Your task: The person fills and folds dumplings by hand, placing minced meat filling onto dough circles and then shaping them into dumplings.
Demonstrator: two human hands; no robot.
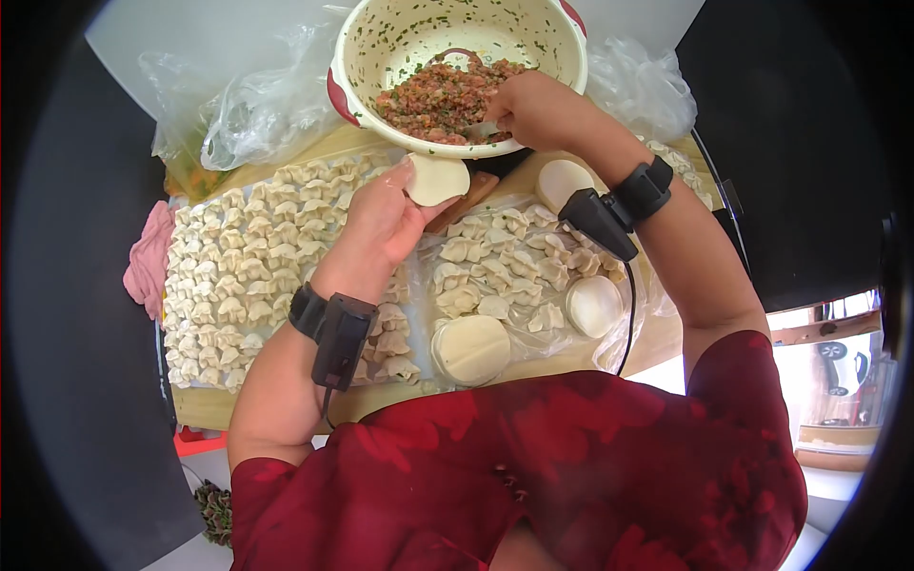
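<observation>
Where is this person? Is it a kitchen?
Probably a home kitchen table: rows of folded dumplings lie on a wooden board, beside a bowl of minced filling and a stack of round wrappers.

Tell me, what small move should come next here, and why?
Probably the right hand should carry filling from the bowl to the wrapper. The left hand holds that wrapper flat and bare, while the right hand is in the minced filling.
</observation>
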